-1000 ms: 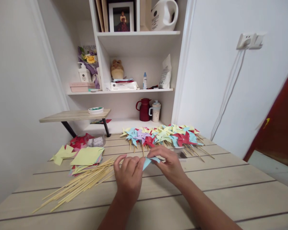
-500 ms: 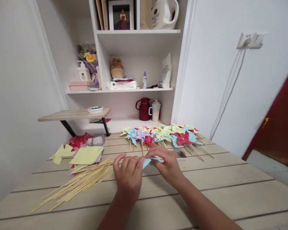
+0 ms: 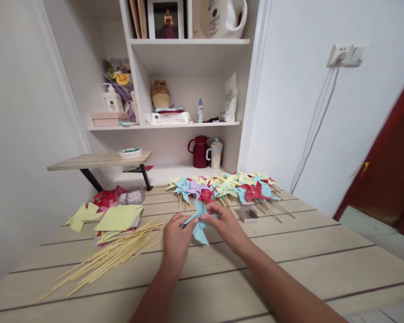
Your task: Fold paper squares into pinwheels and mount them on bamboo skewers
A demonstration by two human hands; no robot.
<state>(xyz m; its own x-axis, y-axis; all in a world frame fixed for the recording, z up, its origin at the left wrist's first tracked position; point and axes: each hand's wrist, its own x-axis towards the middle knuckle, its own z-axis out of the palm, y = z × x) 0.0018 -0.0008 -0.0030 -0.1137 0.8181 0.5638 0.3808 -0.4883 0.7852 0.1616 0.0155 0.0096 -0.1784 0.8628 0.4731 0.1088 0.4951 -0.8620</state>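
Note:
Between my two hands is a light blue paper pinwheel (image 3: 199,233), its folded blades spread and facing up. My left hand (image 3: 178,235) pinches it from the left, thumb and fingers closed on the paper. From the right, my right hand (image 3: 225,224) grips it near the centre with thumb and forefinger. No stick shows on this pinwheel. Finished pinwheels (image 3: 227,188) in yellow, blue, red and purple lie on sticks just beyond my hands. To the left are a bundle of thin wooden sticks (image 3: 112,255) and a stack of coloured paper squares (image 3: 119,219).
A small clear box (image 3: 248,214) stands right of my hands, and another clear box (image 3: 132,196) sits back left. Red folded paper (image 3: 109,197) and a yellow paper pinwheel (image 3: 84,216) lie at the left. A raised wooden shelf (image 3: 97,160) overhangs the table's back left.
The blue paper was mostly hidden in my fingers and now shows opened out as a pinwheel. My hands have shifted their hold on it. The view has moved slightly.

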